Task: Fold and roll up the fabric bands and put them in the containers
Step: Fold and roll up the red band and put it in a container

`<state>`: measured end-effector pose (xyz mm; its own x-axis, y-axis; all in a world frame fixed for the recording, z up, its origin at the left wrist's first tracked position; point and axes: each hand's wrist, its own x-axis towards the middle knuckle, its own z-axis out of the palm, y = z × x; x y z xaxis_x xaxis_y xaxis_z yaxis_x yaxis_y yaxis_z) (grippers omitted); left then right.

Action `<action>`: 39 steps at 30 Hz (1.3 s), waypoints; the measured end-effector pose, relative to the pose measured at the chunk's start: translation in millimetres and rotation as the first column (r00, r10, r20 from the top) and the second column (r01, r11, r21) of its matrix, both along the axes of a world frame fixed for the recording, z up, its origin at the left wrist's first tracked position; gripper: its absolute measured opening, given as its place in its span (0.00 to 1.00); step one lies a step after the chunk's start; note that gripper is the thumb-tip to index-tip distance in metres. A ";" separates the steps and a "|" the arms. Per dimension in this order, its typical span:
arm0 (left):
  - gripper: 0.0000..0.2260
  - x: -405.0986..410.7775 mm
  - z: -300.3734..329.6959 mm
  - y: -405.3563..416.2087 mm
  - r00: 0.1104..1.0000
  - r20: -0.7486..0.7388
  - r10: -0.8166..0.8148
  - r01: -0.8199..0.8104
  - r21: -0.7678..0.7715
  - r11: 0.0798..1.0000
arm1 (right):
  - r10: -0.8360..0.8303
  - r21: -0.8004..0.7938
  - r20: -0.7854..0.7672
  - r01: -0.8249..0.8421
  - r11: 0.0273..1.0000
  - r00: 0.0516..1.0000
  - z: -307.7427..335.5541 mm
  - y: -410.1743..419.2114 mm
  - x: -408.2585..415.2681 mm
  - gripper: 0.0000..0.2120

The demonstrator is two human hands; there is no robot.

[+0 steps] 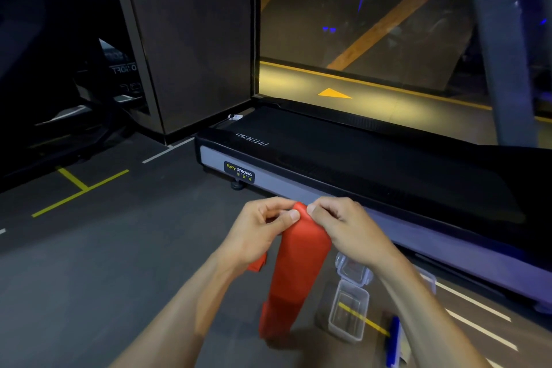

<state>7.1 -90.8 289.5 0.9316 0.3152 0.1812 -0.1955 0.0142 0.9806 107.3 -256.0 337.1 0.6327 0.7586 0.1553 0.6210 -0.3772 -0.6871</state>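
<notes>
- left hand [259, 230]: forearm comes up from bottom edge, wrist bent, thumb + curled fingers pinching the top fold of the long red fabric band [294, 272] from its left side
- the band hangs down btwn both hands over the dark grey gym floor [98, 272], lower end bunched low near the floor; a bit of red also pokes out under the left palm
- right hand [343, 225]: mirrors it, fingertips clamped on the same top fold from the right, knuckles up
- just right of the band: clear plastic rectangular container [348, 312] on the floor, open; 2nd clear plastic box [352, 269] behind it, partly hidden by the right wrist
- blue strip-like thing [393, 340] farther right, can't tell what it is
- black treadmill deck [373, 158] behind the hands reads "FITNESS" upside down, badge on its grey side rail says "BODY STRONG"
</notes>
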 end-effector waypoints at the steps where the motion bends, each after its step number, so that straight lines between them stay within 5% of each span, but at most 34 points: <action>1: 0.09 0.1 0.4 0.4 1.000 -0.007 0.001 -0.001 0.002 1.000 | 0.006 -0.005 -0.010 -0.007 1.000 1.000 0.5 -0.6 -0.1 0.16; 12: 0.10 -0.4 -1.4 -4.9 1.000 -0.008 0.009 -0.009 -0.031 0.999 | -0.010 0.071 -0.006 0.011 0.997 1.000 4.1 -1.6 1.2 0.12; 18: 0.10 1.0 -1.9 -2.5 0.999 0.006 0.048 -0.048 0.007 0.999 | -0.006 0.194 -0.239 0.054 0.979 0.971 7.8 -1.0 1.3 0.03; 23: 0.11 0.3 1.1 -4.5 0.999 -0.010 0.049 -0.049 0.043 0.998 | 0.021 0.185 -0.301 0.037 0.982 0.953 8.3 -1.7 0.0 0.06; 31: 0.07 2.1 -3.2 -5.3 0.993 -0.029 0.112 -0.109 0.071 0.991 | 0.092 0.088 -0.264 -0.071 0.994 0.960 3.1 -1.1 0.7 0.17; 39: 0.07 6.7 2.3 -9.8 0.985 0.019 0.170 -0.171 0.015 0.985 | -0.038 0.104 -0.053 0.043 0.994 0.998 7.1 9.1 1.3 0.02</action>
<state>13.8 -100.6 291.7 0.8610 0.4661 0.2037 -0.2112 -0.0369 0.9768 108.6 -246.9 344.2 0.6717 0.7134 0.1995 0.5699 -0.3256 -0.7545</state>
